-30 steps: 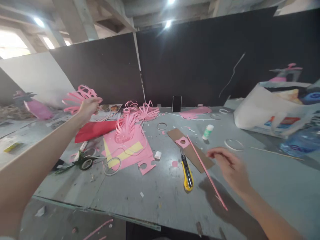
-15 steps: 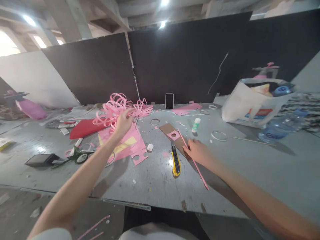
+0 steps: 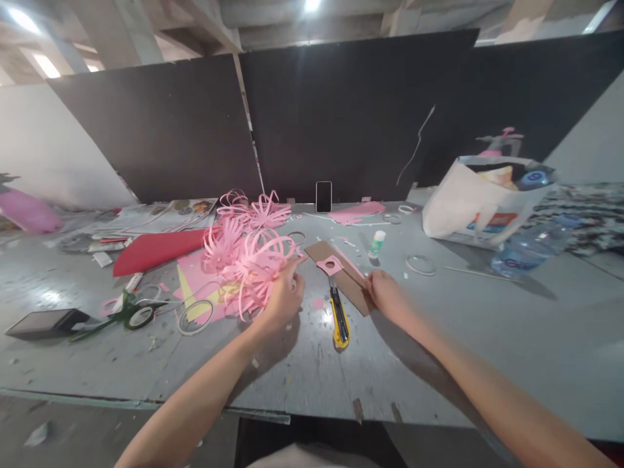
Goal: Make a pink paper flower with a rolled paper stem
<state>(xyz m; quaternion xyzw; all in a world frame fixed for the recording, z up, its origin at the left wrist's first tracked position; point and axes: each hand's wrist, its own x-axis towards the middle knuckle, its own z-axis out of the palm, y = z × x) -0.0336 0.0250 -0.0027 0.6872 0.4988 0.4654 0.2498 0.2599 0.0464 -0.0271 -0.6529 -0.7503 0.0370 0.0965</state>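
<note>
A bunch of looped pink paper strips lies left of centre. My left hand is closed at its right edge, gripping some of the strips; the fingertips are partly hidden. My right hand is closed around the near end of a thin pink paper strip, beside a brown cardboard piece. On the cardboard's far part rests a pink paper scrap with a round hole. A yellow and black utility knife lies between my hands, its tip near that scrap.
A glue stick stands beyond my right hand. Right of it are a ring, a white bag and a plastic bottle. Red paper, scissors and a dark box lie left. A phone stands behind.
My left hand has come nearer and to the right, bringing a bunch of pink strips off the pile. My right hand has shifted along the thin strip to its near end.
</note>
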